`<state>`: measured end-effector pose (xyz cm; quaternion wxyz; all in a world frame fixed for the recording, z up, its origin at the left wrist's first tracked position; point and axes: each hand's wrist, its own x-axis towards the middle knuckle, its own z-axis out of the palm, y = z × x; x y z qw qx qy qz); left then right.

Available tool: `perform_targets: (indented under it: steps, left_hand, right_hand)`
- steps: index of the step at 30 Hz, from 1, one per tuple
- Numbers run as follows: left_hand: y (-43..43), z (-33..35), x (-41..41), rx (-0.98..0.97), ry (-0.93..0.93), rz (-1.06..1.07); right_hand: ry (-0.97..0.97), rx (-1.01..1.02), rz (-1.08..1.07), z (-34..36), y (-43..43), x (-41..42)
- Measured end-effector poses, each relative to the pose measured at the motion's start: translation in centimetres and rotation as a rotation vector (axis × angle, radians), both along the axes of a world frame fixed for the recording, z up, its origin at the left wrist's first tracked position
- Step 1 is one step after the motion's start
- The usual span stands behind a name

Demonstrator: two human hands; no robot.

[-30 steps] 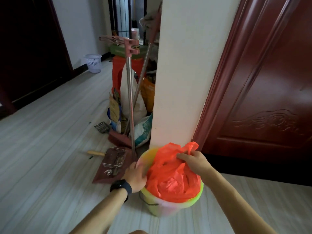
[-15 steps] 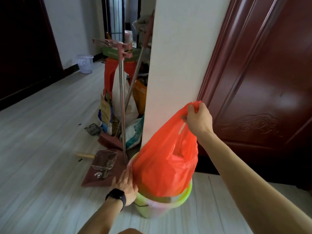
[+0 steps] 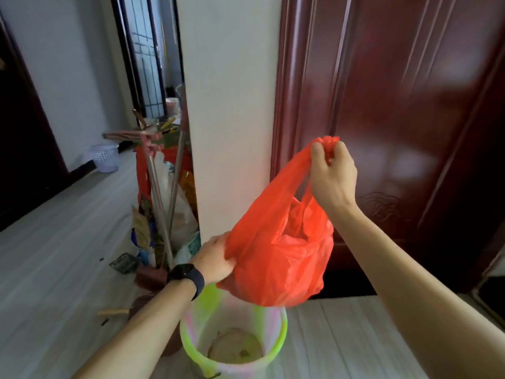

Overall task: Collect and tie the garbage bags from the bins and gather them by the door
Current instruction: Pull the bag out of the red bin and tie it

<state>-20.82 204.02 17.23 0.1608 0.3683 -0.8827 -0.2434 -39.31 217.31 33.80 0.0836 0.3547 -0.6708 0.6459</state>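
Clutter stands well to the left of the bin (image 3: 269, 321): a white mesh basket (image 3: 105, 157) far back on the floor (image 3: 54, 269), then long-handled tools (image 3: 159, 203) leaning closer in, against the near side of a white pillar (image 3: 232, 105). Just above the bin's left rim, the left hand (image 3: 214, 255), with a black watch (image 3: 188, 277) on its wrist, grips the side of the red garbage bag (image 3: 281, 247). Its fingers (image 3: 228, 262) are curled into a fold of plastic. The bag is out of the bin and hangs over its open mouth, with its underside low by the far rim; whether it touches there cannot be told. Some residue shows at the bin's bottom. Higher up and to the right of the bin, the right hand (image 3: 333, 173) holds the bag's bunched handles, fingers closed tightly round them. Behind the bin and to its right stands a dark red door (image 3: 410, 105).
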Motion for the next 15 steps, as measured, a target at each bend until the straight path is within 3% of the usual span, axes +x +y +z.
perform_targets:
  steps: [3, 5, 9, 12, 15]
  left_hand:
    - [3.1, 5.4, -4.7, 0.345, 0.273, -0.156]
    - [5.2, 7.3, -7.9, 0.460, 0.356, -0.273]
    - [10.5, 7.8, -15.0, 0.235, 0.351, -0.473]
    - [14.7, 6.2, -19.1, 0.115, 0.332, -0.398]
    - [17.7, 3.0, -21.8, 0.246, 0.249, -0.359]
  right_hand:
    - [-0.015, -0.006, -0.020, 0.6, 3.3, -2.1]
    - [-0.018, 0.009, -0.014, 0.2, 5.3, -3.4]
    - [-0.015, 0.177, 0.048, -1.5, 9.3, -5.9]
    - [0.020, 0.382, 0.083, -3.8, 12.5, -7.7]
    - [-0.088, 0.516, 0.139, -6.8, 16.6, -10.0]
